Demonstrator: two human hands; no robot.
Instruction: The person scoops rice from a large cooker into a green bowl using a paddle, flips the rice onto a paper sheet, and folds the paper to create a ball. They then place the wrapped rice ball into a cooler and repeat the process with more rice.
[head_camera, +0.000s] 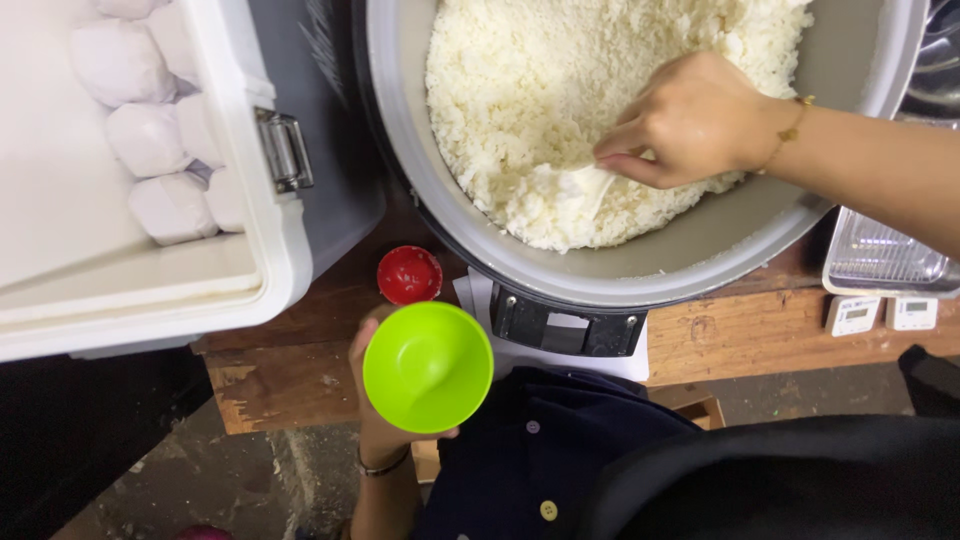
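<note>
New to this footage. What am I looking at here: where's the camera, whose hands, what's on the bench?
There is no machine: a person works with bare hands, and the single camera sits on their head, looking straight down. The dark cloth at the bottom is their own clothing.

The right hand, with a thin bracelet at the wrist, reaches into a big grey cooker pot full of cooked white rice and grips a white rice paddle dug into it.

The left hand holds an empty lime-green bowl from below, close to the body.

All this stands on a worn wooden bench. Beside the bowl sits a small red round thing, perhaps a cap. At left is an open white cooler box holding white wrapped balls. At right are a clear tray and two small white gadgets with screens.
</note>
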